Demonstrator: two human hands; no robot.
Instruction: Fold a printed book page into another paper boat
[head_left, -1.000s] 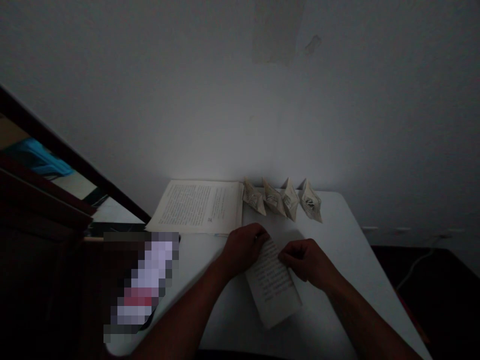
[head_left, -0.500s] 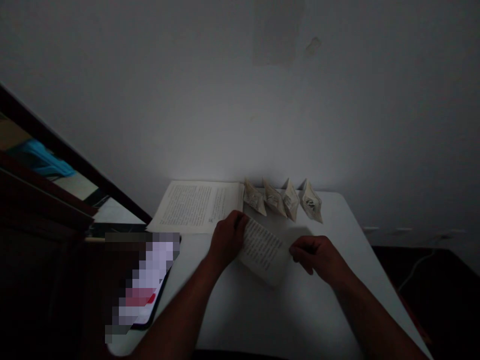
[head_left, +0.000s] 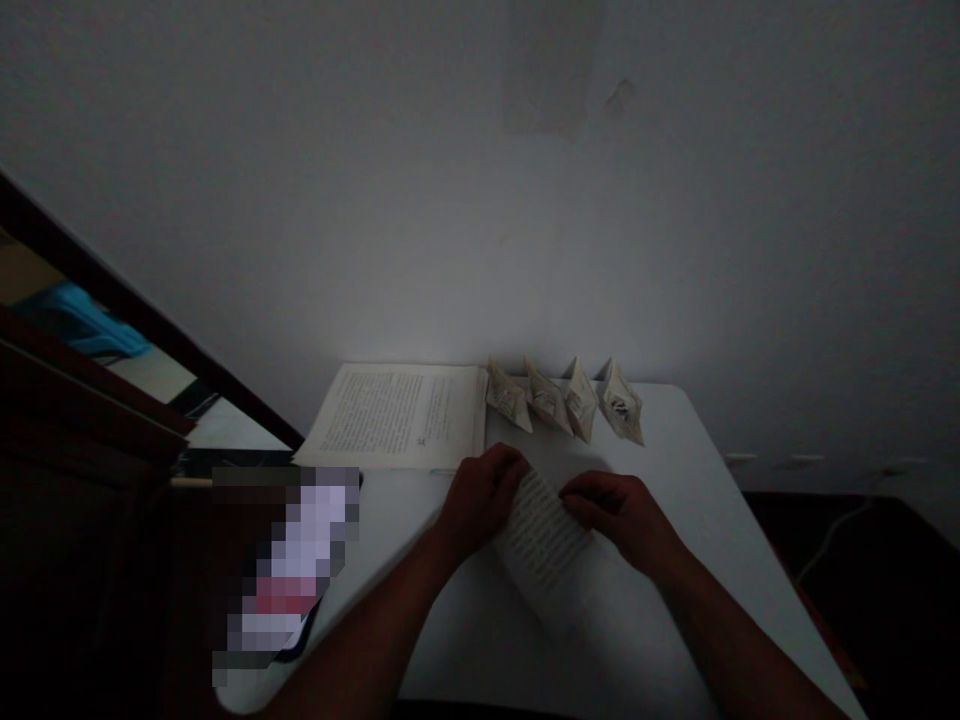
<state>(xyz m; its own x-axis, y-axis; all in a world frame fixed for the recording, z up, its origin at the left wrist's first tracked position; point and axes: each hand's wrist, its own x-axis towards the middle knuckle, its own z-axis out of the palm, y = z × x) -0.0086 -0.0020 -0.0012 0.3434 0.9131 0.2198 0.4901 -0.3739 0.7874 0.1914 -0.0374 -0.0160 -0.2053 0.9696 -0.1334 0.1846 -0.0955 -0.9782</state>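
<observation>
A printed sheet of paper (head_left: 546, 535) is tilted above the white table, between my two hands. My left hand (head_left: 484, 500) is closed on its upper left edge. With thumb and fingers pinched together, my right hand (head_left: 611, 510) grips the sheet's right side. The paper's lower part is blurred and dim. Behind my hands stand several folded paper boats (head_left: 580, 400) in a row, made of printed pages. A stack of printed pages (head_left: 382, 410) lies just beyond my left hand, to its left.
On the left edge of the white table (head_left: 660, 650) lies a phone (head_left: 315, 540), its screen pixelated. A pale wall (head_left: 375, 200) rises right behind the table. Dark wooden furniture (head_left: 82, 400) is at the left. A white cable (head_left: 832, 530) hangs at the right.
My left hand has moved a little right and lower with the paper. My right hand has come in toward the left and now pinches the sheet, which has turned to a steeper tilt.
</observation>
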